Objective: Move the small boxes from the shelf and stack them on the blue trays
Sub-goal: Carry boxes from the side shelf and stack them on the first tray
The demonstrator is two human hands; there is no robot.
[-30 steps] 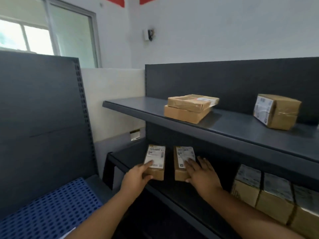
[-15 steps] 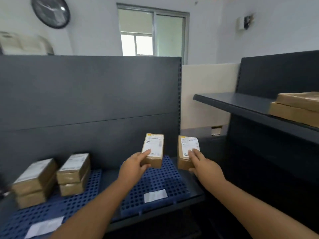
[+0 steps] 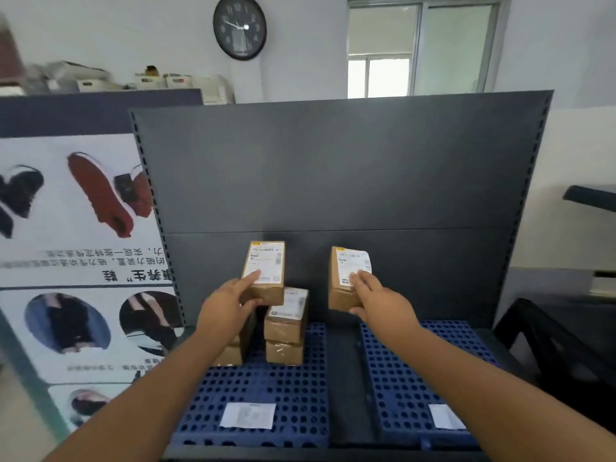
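two labelled brown boxes (image 3: 265,275) (image 3: 346,278) held upright above blue trays (image 3: 266,395).

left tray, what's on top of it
On the left tray: a stack of two boxes, a white label near the front, and a second stack largely covered by the left hand, so its height is unclear. That hand holds another box above.

The left grip (image 3: 226,315) hides most of the left box stack (image 3: 231,356) on the blue tray (image 3: 300,411); the tray label (image 3: 248,415) is too blurred to read; the shelf (image 3: 590,196) at right is cut off by the edge; the far clutter (image 3: 66,78) is blurred.
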